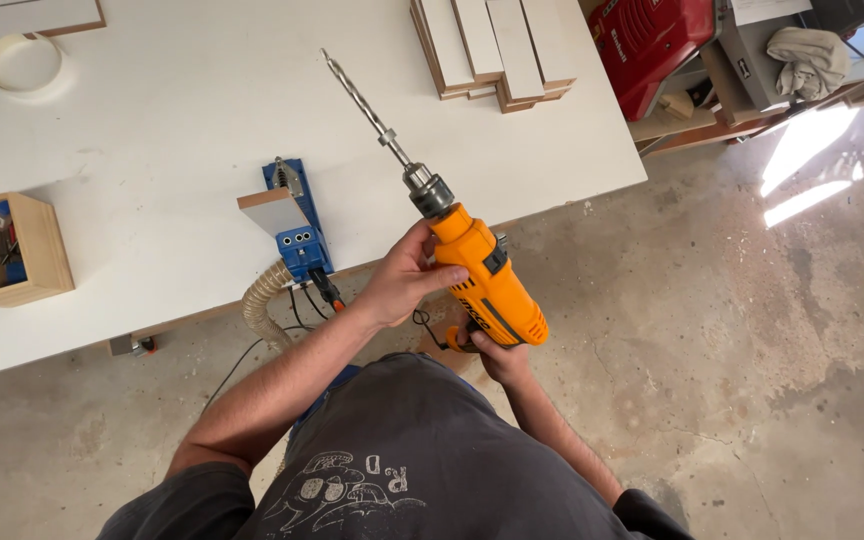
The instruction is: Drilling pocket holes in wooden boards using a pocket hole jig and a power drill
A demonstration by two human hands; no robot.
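Both hands are clamped on the orange corded drill [484, 285], held in the air just off the edge of the white surface [152, 130]; the left hand [402, 280] wraps the body near the chuck, the right hand [497, 352] grips the handle underneath (mostly hidden by the drill); the long stepped bit [362, 100] angles up-left over the surface, the blue pocket-hole jig [297, 225] with its clamped board lying left of the hands.

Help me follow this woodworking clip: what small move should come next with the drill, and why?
Probably swing the orange drill left and lower its long bit toward the blue jig. Both hands, left hand and right hand, hold it up with the bit aimed away, while a board stands clamped in the jig.
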